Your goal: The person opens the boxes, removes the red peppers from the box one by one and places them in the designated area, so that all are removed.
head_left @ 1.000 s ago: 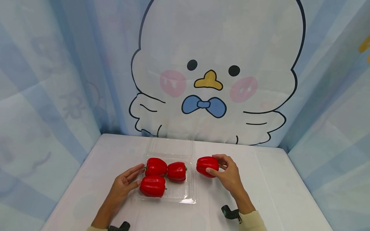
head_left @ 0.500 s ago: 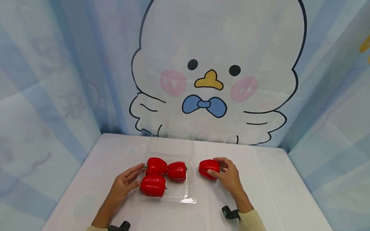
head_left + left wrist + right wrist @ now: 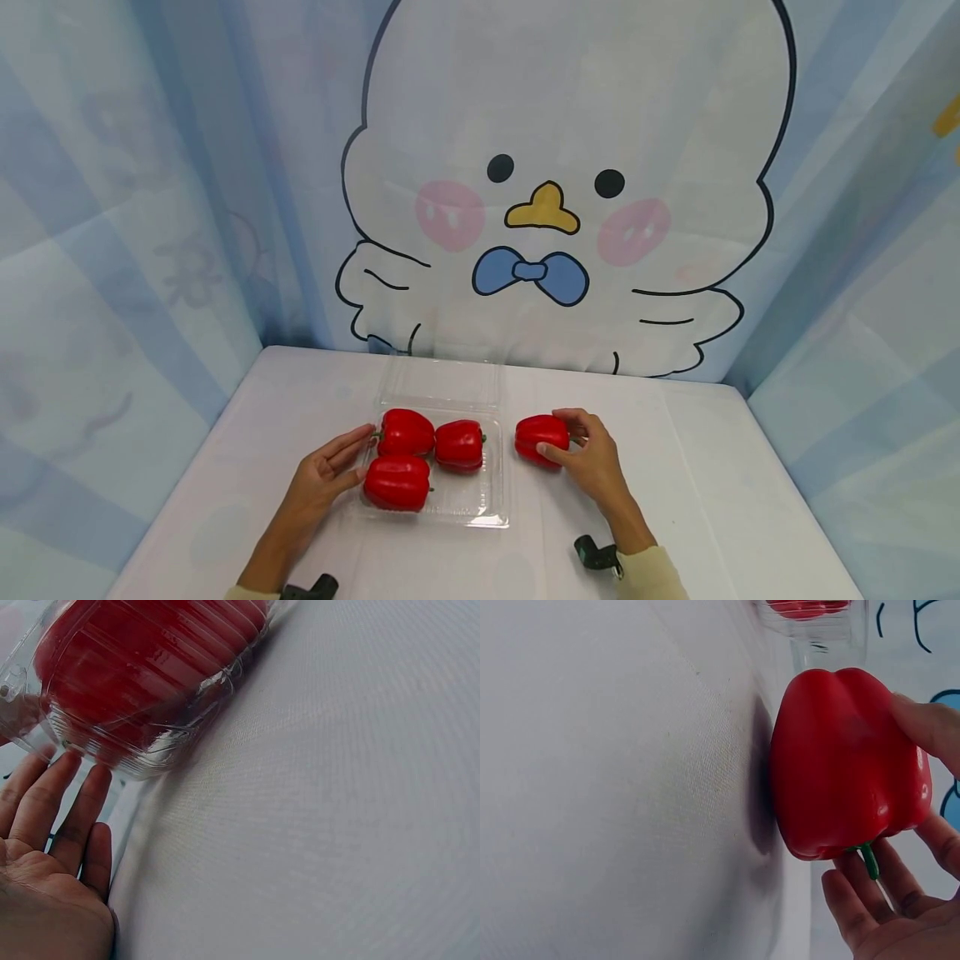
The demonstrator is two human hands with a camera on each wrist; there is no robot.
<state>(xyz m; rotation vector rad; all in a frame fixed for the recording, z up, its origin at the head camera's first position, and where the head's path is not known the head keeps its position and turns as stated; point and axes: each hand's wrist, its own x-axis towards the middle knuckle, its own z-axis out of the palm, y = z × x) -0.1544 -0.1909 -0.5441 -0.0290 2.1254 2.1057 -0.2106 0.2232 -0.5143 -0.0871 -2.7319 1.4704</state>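
My right hand (image 3: 594, 460) holds a red bell pepper (image 3: 540, 440) between thumb and fingers, just right of a clear plastic clamshell box (image 3: 480, 508). In the right wrist view this pepper (image 3: 847, 765) lies on its side, its green stem pointing toward my palm, with a shadow close beneath it. Three more red bell peppers lie in the box: one back left (image 3: 406, 432), one at the right (image 3: 460, 446) and one front left (image 3: 396, 483). My left hand (image 3: 318, 479) rests at the box's left side. The left wrist view has its straight fingertips (image 3: 97, 776) against the ribbed plastic wall.
The box's clear lid (image 3: 441, 383) lies folded back toward the rear of the white-covered table (image 3: 697, 483). Behind stands a curtain (image 3: 555, 100) printed with a cartoon bird; more curtain hangs on both sides. Dark camera mounts (image 3: 596, 553) sit at the wrists.
Over the last second my right hand and its pepper have shifted slightly right and closer to me, then nearly stopped. My left hand, the box and its peppers stay in place.
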